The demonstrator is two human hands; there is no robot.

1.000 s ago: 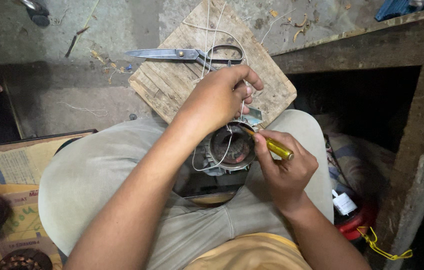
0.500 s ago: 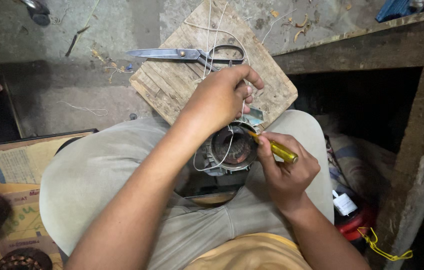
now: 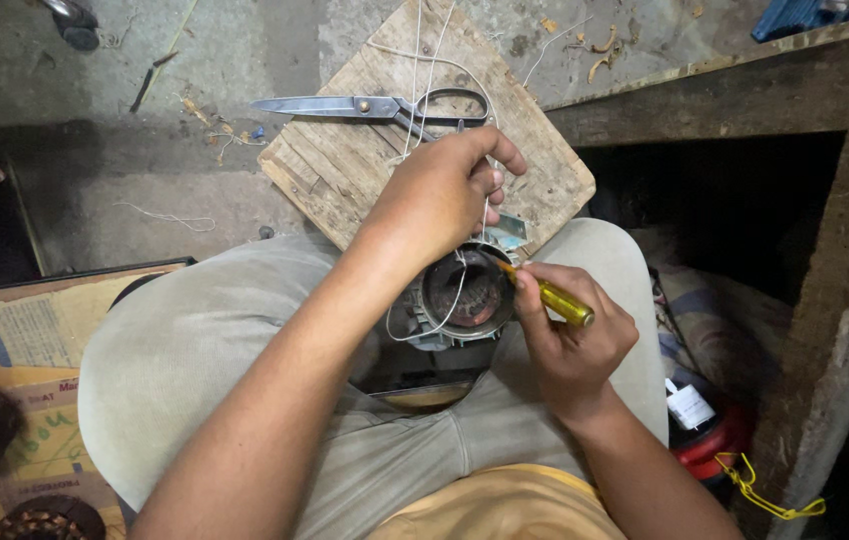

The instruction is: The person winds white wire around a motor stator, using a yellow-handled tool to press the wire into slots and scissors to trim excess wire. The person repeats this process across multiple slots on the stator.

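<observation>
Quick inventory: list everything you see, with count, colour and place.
motor: 1, grey with dark core, on lap
string: 1 length, white, from board to motor
screwdriver: 1, yellow handle, at motor rim
scissors: 1, steel, on board
board: 1, wooden, on floor ahead
cardboard: flattened, brown, left floor
red container: 1, lower right
left hand: over motor, pinching string
right hand: gripping screwdriver
</observation>
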